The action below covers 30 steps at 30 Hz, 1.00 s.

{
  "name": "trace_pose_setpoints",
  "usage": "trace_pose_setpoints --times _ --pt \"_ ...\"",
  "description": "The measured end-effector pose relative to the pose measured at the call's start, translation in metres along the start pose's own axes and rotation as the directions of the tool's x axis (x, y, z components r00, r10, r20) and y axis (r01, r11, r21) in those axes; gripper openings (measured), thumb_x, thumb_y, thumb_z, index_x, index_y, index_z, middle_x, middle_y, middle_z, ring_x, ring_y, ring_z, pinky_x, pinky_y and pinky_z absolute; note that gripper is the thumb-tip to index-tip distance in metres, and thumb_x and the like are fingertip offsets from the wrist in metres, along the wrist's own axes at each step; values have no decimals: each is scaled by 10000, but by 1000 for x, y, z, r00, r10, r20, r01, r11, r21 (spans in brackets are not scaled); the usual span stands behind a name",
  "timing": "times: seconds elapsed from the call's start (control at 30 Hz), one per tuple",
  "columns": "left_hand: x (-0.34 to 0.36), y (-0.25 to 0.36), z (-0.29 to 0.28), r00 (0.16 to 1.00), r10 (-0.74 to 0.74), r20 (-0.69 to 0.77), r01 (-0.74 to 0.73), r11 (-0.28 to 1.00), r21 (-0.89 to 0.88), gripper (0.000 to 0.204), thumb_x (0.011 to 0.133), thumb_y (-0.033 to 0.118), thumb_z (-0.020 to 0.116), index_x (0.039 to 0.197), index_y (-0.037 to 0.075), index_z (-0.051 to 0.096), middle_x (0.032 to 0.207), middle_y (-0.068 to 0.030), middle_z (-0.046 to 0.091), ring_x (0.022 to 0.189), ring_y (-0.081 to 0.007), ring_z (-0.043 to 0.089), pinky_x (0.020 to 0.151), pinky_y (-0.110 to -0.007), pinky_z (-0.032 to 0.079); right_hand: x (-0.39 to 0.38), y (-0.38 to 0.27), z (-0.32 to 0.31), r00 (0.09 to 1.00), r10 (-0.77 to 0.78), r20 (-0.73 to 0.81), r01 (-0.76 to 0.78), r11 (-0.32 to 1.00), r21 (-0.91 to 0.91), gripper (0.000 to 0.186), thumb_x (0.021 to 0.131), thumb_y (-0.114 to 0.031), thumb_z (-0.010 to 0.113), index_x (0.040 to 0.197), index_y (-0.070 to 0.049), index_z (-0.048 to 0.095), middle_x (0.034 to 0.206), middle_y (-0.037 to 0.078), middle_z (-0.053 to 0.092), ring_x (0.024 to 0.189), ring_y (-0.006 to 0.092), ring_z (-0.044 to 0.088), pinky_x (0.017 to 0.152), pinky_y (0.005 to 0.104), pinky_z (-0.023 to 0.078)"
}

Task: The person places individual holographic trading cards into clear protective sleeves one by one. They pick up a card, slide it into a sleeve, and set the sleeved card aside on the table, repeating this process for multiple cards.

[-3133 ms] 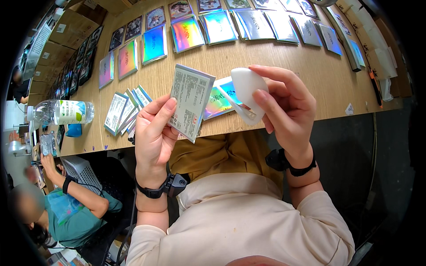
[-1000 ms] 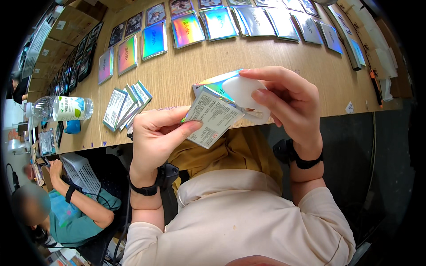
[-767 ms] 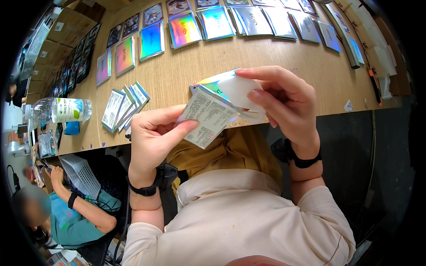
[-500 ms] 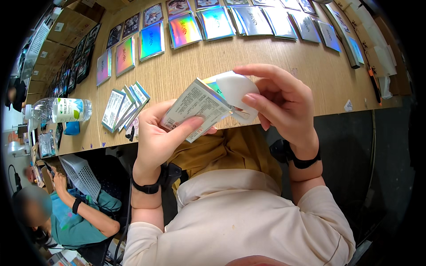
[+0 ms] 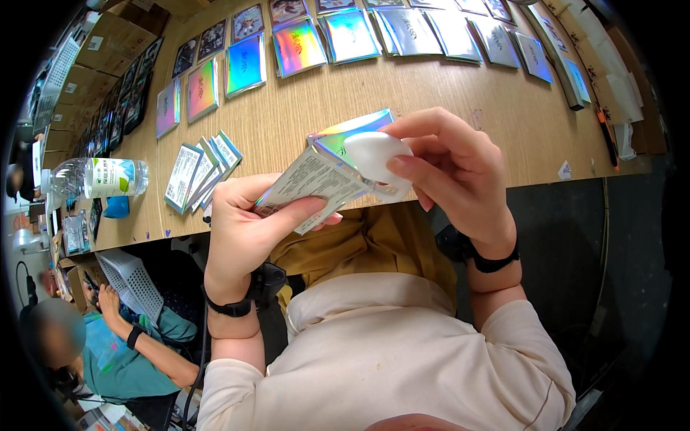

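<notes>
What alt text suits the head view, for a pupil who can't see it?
A person's left hand holds a printed packet close to a white tool in the right hand. Shiny packets lie in a row across the wooden table, with a bottle at the left.

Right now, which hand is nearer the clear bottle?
Left. The left hand is right of the clear bottle, holding a packet; the right hand, with a white tool, is farther right.

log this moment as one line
left hand: holding packet | right hand: holding white tool by packet's corner | fanned packets: on table
</notes>
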State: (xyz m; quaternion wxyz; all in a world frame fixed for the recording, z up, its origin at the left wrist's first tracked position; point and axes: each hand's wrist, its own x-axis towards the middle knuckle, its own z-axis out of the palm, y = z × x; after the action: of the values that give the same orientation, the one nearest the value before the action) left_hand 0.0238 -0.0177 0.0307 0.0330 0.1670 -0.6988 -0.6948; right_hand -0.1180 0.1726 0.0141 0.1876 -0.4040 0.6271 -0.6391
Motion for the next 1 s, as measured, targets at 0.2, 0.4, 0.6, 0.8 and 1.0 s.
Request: trace_pose_setpoints --times 0.2,0.4,0.6,0.8,1.0 --pt "0 1 -2 1000 9 30 -10 999 33 192 822 -93 650 1007 -144 656 902 -222 706 764 -260 720 686 -347 623 4 5 0 991 -127 52 131 987 -93 169 903 13 627 1072 9 631 768 54 685 501 -1 483 425 150 356" --pt "1 -5 2 999 13 34 -12 999 -30 174 848 -81 655 1019 -100 686 895 -134 714 777 -196 710 701 -293 600 8 2 -1 986 -148 76 157 977 -143 158 907 11 611 1063 10 635 755 39 675 493 2 474 423 159 347" --pt "2 -6 5 999 26 33 -25 999 -45 176 845 -81 658 1017 -96 691 892 -133 716 769 -192 707 703 -302 603 12 2 -2 979 -193 60 201 963 -179 154 906 10 609 1058 13 634 753 41 676 486 3 470 419 158 345" --pt "-2 -6 1 998 41 45 -38 998 -48 189 843 -82 660 1028 -94 691 904 -138 716 780 -191 706 702 -299 601 9 -13 -2 999 -24 35 27 996 -81 123 911 -54 640 1025 -20 608 662 54 622 517 90 565 463 221 408" --pt "-3 -9 5 999 24 27 -22 997 -75 199 845 -75 666 1042 -93 687 925 -134 716 792 -192 702 723 -297 598 7 -2 0 994 -102 33 105 992 -75 137 921 0 602 1054 11 632 763 46 684 482 -6 458 412 147 333"
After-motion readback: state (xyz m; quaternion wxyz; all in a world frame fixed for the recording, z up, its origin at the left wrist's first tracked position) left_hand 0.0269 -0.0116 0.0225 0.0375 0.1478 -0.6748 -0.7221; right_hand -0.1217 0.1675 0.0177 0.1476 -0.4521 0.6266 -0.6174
